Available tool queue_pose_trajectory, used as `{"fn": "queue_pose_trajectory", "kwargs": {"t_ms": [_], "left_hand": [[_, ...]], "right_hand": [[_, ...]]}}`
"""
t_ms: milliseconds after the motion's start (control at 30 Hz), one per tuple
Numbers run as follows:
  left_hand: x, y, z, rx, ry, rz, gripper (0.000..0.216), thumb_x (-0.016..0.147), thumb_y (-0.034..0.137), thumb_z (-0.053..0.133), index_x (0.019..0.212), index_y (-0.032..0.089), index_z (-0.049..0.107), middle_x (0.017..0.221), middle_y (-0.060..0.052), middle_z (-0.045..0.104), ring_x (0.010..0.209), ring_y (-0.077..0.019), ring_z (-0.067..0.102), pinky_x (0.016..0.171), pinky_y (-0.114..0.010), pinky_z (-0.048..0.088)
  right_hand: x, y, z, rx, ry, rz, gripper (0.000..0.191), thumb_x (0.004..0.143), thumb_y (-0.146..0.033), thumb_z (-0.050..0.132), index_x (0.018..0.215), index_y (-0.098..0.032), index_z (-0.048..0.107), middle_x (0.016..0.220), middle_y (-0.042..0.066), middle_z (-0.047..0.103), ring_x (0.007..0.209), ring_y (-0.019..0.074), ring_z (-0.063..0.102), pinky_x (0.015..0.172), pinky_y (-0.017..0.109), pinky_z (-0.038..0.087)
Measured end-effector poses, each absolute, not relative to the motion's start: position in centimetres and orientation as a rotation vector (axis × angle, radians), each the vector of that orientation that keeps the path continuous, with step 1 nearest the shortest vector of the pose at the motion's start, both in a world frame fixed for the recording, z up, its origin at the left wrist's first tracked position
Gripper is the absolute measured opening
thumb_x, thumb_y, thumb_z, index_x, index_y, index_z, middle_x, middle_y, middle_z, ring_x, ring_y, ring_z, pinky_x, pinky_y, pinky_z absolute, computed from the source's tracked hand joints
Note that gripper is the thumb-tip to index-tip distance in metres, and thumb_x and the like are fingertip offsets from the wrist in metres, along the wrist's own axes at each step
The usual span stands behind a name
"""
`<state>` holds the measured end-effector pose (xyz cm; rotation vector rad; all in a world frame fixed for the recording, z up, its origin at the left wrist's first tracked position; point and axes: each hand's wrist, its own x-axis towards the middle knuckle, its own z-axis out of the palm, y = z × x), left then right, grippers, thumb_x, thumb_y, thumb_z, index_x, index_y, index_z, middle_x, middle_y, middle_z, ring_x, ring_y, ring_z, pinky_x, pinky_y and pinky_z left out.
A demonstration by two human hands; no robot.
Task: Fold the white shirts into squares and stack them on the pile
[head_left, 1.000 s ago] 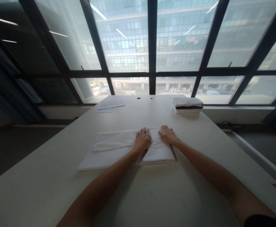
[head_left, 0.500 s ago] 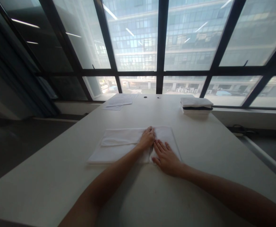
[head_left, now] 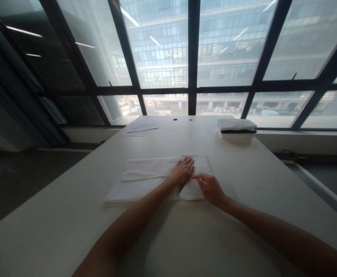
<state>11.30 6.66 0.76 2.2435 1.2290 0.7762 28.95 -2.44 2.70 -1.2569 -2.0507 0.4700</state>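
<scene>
A white, partly folded garment [head_left: 145, 189] lies flat on the white table, with a long sleeve-like strip [head_left: 145, 172] laid across its left part. The right side is folded over into a panel [head_left: 196, 192]. My left hand [head_left: 183, 170] rests on this panel's inner edge, fingers stretched out and pressing down. Just right of it, my right hand [head_left: 210, 188] is over the panel, fingers bent and the thumb apart from the index finger. Nothing shows in its grasp.
Loose paper sheets [head_left: 145, 124] lie at the table's far left. A stack of folded white cloths with a dark layer [head_left: 237, 128] stands at the far right. Two small dark spots, one a round hole [head_left: 175, 119], mark the far edge. Large windows [head_left: 162, 46] rise behind.
My left hand has shifted slightly right onto the folded panel, its fingers spreading flatter. My right hand has lifted from lying flat and bent its fingers. The view has moved slightly.
</scene>
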Motion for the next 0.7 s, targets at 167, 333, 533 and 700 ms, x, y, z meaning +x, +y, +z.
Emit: {"fn": "queue_pose_trajectory", "kwargs": {"t_ms": [167, 333, 533, 700], "left_hand": [[11.1, 7.0, 0.6, 2.131, 1.275, 0.861, 0.037, 0.098, 0.035, 0.055, 0.132, 0.024, 0.063, 0.157, -0.01, 0.048, 0.154, -0.0258, 0.027, 0.126, -0.048, 0.007], [9.6, 8.2, 1.1, 2.078, 1.521, 0.919, 0.034, 0.097, 0.031, 0.057, 0.129, 0.022, 0.063, 0.15, -0.015, 0.055, 0.15, -0.0327, 0.034, 0.125, -0.053, 0.012], [9.1, 8.7, 0.5, 2.219, 1.604, 0.851, 0.038, 0.1, 0.027, 0.049, 0.135, 0.019, 0.061, 0.15, -0.018, 0.053, 0.148, -0.0357, 0.036, 0.124, -0.056, 0.012], [9.2, 8.6, 0.6, 2.181, 1.632, 0.809, 0.039, 0.1, 0.028, 0.049, 0.138, 0.023, 0.058, 0.154, -0.012, 0.051, 0.15, -0.0306, 0.033, 0.125, -0.053, 0.01]], "right_hand": [[30.0, -0.4, 1.2, -1.419, -2.177, 0.252, 0.055, 0.103, -0.036, 0.032, 0.15, -0.013, 0.05, 0.155, 0.017, 0.048, 0.146, 0.0279, 0.04, 0.121, 0.048, 0.03], [29.8, -1.0, 0.8, -1.543, -2.407, 0.15, 0.062, 0.104, -0.042, 0.038, 0.158, -0.011, 0.037, 0.165, 0.02, 0.027, 0.155, 0.0334, 0.021, 0.123, 0.057, 0.018], [27.7, -3.8, 2.7, -1.163, -2.605, 0.166, 0.055, 0.106, -0.042, 0.036, 0.155, -0.017, 0.043, 0.167, 0.017, 0.025, 0.157, 0.0304, 0.014, 0.125, 0.055, 0.013], [26.1, -6.1, 3.2, -0.84, -2.796, 0.402, 0.073, 0.103, -0.058, 0.041, 0.162, -0.015, 0.029, 0.168, 0.019, 0.019, 0.157, 0.0306, 0.008, 0.126, 0.057, 0.008]]}}
